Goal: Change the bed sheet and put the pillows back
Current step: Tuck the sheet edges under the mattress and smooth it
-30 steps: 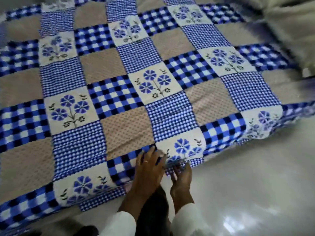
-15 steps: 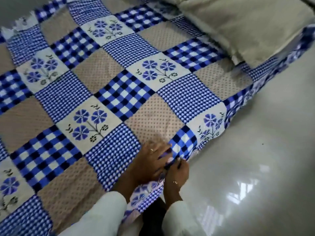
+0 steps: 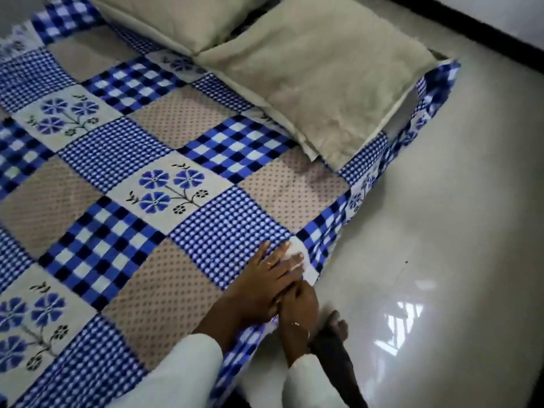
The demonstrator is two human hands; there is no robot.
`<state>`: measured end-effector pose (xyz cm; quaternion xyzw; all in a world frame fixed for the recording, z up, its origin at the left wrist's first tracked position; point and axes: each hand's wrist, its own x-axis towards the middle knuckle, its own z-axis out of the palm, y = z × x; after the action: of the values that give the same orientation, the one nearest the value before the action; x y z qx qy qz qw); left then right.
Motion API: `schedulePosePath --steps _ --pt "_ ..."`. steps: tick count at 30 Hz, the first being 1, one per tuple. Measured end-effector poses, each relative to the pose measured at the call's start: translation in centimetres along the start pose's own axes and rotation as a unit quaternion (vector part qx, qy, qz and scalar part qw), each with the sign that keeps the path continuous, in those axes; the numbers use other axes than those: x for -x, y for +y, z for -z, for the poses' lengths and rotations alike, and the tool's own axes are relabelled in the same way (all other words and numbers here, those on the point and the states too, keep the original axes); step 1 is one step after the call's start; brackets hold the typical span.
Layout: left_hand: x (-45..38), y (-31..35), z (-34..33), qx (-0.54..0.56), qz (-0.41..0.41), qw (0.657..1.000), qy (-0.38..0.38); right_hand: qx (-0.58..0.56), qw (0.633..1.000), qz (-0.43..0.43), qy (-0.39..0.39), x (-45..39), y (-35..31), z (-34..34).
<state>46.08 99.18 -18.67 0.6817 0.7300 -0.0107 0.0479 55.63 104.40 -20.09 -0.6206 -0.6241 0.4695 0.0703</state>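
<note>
A patchwork bed sheet (image 3: 153,178) in blue checks, beige dots and blue flowers lies spread over a low mattress. Two beige pillows sit at the head end: one pillow (image 3: 164,19) at the back, and a fluffier pillow (image 3: 318,83) by the right edge. My left hand (image 3: 265,278) presses flat on the sheet at the near right edge, fingers straight. Just below it, my right hand (image 3: 300,307) curls over the sheet's hanging edge and grips it. Its fingertips are hidden under the left hand.
Glossy pale floor (image 3: 426,231) runs along the bed's right side, with window glare on it. My bare foot (image 3: 335,322) stands on the floor close to the mattress edge. A dark skirting strip (image 3: 485,30) lines the far wall.
My view and both hands have moved along the bed's edge toward the pillow end. The left hand now lies flatter on the sheet, while the right stays at the hanging edge.
</note>
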Motion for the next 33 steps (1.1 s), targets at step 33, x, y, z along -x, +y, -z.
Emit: schedulePosePath --steps 33 --pt "-62.5 -10.3 15.2 -0.048 0.104 0.971 -0.212 -0.210 0.976 0.004 -0.052 -48.9 -21.7 18.8"
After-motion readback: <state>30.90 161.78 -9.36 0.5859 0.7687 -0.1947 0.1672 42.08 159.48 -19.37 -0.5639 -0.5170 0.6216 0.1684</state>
